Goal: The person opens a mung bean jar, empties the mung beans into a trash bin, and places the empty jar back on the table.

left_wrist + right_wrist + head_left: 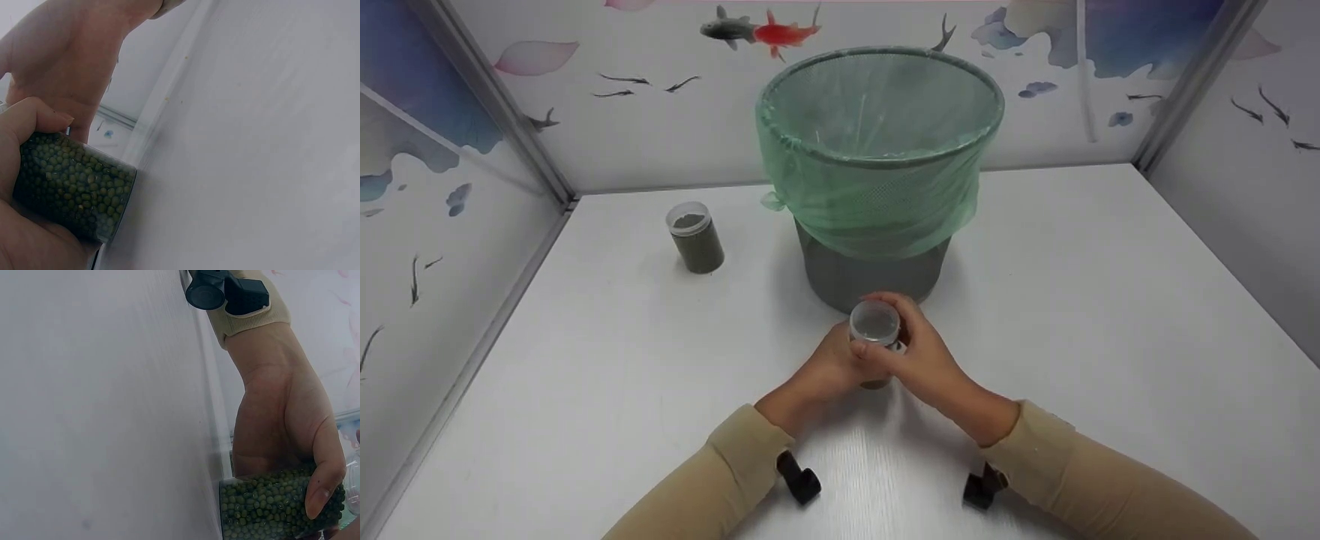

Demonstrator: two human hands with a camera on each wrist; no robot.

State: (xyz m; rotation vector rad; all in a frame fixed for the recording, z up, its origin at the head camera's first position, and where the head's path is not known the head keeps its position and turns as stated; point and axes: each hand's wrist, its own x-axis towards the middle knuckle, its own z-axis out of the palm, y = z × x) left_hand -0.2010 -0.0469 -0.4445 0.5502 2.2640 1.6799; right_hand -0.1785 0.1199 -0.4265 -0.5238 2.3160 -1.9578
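Observation:
A clear jar of green mung beans stands upright between both hands, low over the table in front of the bin. My left hand is wrapped around the jar's body, its thumb lying across the side in the right wrist view. My right hand grips the clear lid at the top, thumb on the near side and index finger on the far side. Whether the lid is loose, I cannot tell. A second jar with dark greenish contents and a clear top stands back left, apart from both hands.
A grey mesh bin lined with a green plastic bag stands at the back centre, just beyond the hands. Printed white panels wall in the white table. Small black devices sit at both wrists.

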